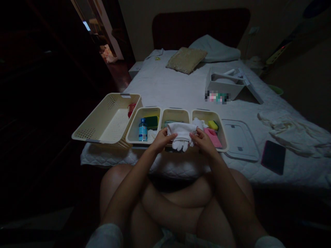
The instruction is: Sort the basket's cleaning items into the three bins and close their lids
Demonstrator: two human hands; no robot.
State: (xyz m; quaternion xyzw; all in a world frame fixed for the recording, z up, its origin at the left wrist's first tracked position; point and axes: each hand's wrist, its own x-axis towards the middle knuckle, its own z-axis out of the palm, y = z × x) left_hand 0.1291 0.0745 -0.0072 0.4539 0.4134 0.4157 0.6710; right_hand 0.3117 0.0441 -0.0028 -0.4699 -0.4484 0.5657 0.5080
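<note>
Dim bedroom; at the bed's (pixel 181 86) near edge, both hands, left hand (pixel 162 139) and right hand (pixel 203 140), pinched what looked like white gloves (pixel 181 135), hiding the middle bin (pixel 176 115).

No lettering can be made out anywhere from here. The blue bottle (pixel 142 130) in the left bin carries a label, but it is too small and dim to read. Nothing else shows print.
</note>
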